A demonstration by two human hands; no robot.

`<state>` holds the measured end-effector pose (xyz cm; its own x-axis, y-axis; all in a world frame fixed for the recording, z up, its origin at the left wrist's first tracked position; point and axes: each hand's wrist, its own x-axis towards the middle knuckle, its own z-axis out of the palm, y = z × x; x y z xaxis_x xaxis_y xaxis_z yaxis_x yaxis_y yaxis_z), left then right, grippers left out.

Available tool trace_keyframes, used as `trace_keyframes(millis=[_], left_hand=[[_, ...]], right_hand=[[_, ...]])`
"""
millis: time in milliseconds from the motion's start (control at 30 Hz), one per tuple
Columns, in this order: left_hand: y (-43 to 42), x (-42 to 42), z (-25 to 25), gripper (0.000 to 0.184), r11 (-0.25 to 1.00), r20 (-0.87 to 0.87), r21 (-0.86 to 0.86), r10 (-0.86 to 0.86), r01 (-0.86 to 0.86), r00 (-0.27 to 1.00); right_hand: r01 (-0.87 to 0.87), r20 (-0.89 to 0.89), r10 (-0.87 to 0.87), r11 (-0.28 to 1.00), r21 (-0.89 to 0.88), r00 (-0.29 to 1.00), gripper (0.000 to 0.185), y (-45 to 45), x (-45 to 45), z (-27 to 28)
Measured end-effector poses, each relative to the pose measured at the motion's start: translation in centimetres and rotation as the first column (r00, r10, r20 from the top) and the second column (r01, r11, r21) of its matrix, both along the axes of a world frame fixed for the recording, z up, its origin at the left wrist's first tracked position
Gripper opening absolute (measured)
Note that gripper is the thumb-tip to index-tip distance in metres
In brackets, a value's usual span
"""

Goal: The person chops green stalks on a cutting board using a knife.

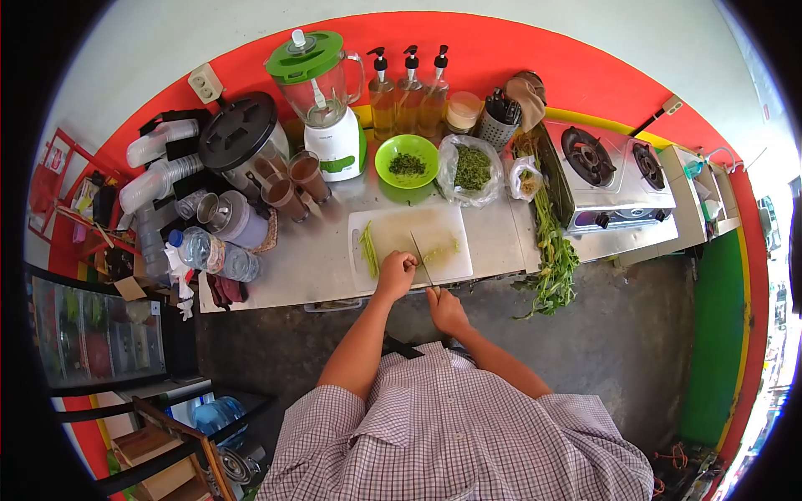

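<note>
My right hand (pixel 447 309) is wrapped round the handle of a knife (pixel 420 257), whose blade points away over the white cutting board (pixel 455 265). Just left of the blade, my left hand (pixel 397 274) rests on the board with its fingers curled; whatever they hold is hidden. Long green stalks (pixel 368 249) lie at the board's left side. Small pale green pieces (pixel 443 251) are scattered right of the blade. Behind the board stand a green bowl (pixel 407 184) with chopped greens and a plastic bag (pixel 472 170) of chopped green pieces.
A blender (pixel 331 146), brown-filled glasses (pixel 285 198) and a water bottle (pixel 215 255) stand to the left. Pump bottles (pixel 409 104) line the back. Leafy greens (pixel 550 259) hang over the front edge at right, beside a gas stove (pixel 622 179).
</note>
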<state>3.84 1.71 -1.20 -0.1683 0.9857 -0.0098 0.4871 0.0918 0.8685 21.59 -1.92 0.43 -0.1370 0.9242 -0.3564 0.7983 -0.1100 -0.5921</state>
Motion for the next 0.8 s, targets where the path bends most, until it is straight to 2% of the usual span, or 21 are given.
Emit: trace_keyframes(millis=[67,133,233,267,300,333,367,400,433,567,600,633,667,733,767,800], left_hand=[[-0.1,0.1,0.7,0.01,1.0,0.025,-0.009,0.001,0.0,1.0],[-0.3,0.0,1.0,0.009,1.0,0.041,-0.018,-0.008,0.008,0.999],[-0.4,0.1,1.0,0.009,1.0,0.07,-0.027,0.012,-0.01,0.997],[-0.4,0.2,0.7,0.009,1.0,0.048,-0.001,0.021,-0.021,0.999],[-0.4,0.4,0.6,0.009,0.999,0.028,0.026,0.033,-0.033,0.999],[-0.3,0.4,0.7,0.009,0.999,0.031,0.028,0.037,-0.038,0.999],[-0.3,0.4,0.7,0.009,0.999,0.027,0.036,0.034,-0.035,0.999],[-0.5,0.4,0.7,0.009,0.999,0.021,0.04,0.03,-0.031,0.999],[-0.7,0.4,0.5,0.009,0.999,0.019,0.036,0.031,-0.031,0.999],[-0.6,0.3,0.9,0.01,0.998,-0.029,0.06,0.02,-0.018,0.999],[-0.6,0.5,1.0,0.01,0.998,-0.038,0.058,0.021,-0.019,0.999],[-0.6,0.5,0.9,0.01,0.998,-0.036,0.058,0.023,-0.021,0.999],[-0.5,0.5,0.9,0.01,0.998,-0.034,0.056,0.023,-0.021,0.999],[-0.7,0.4,0.6,0.01,0.999,-0.033,0.044,0.018,-0.016,0.999],[-0.8,0.4,0.6,0.01,0.998,-0.031,0.062,0.014,-0.012,0.999],[-0.7,0.3,0.5,0.01,0.996,-0.03,0.085,0.008,-0.006,1.0]], right_hand=[[-0.019,0.026,0.019,1.0,-0.003,0.999,0.06,0.9,0.0,1.3],[-0.016,-0.181,-0.05,0.938,-0.347,0.982,0.061,2.1,-0.2,4.4],[0.075,-0.133,-0.128,0.937,-0.341,0.983,0.06,0.7,-0.7,5.2],[0.075,-0.131,-0.126,0.938,-0.339,0.983,0.06,0.2,-0.3,2.8],[-0.012,-0.047,0.011,1.0,-0.026,0.999,0.06,0.0,0.4,-2.2],[-0.135,0.076,0.118,0.951,0.278,0.99,0.06,0.1,0.9,-4.9],[-0.141,0.079,0.124,0.95,0.278,0.989,0.06,0.8,0.7,-2.5],[-0.056,-0.064,0.055,0.998,-0.021,0.996,0.059,1.9,0.0,2.6],[-0.003,-0.179,-0.059,0.944,-0.33,0.982,0.058,2.3,-0.4,5.6],[0.025,-0.173,-0.101,0.918,-0.395,0.98,0.058,1.2,-0.6,4.1],[0.008,-0.075,-0.019,0.988,-0.151,0.997,0.059,0.2,-0.4,1.0],[-0.042,0.042,0.038,0.994,0.097,0.998,0.059,-0.3,-0.5,0.4],[-0.044,0.044,0.04,0.994,0.097,0.998,0.059,0.3,-0.3,-0.2],[-0.04,-0.114,0.029,0.995,-0.094,0.993,0.061,1.7,-0.4,1.9],[-0.036,-0.115,0.024,0.994,-0.1,0.993,0.061,1.7,-0.4,3.4],[-0.002,-0.156,-0.042,0.962,-0.272,0.987,0.06,1.9,-0.5,5.1]])
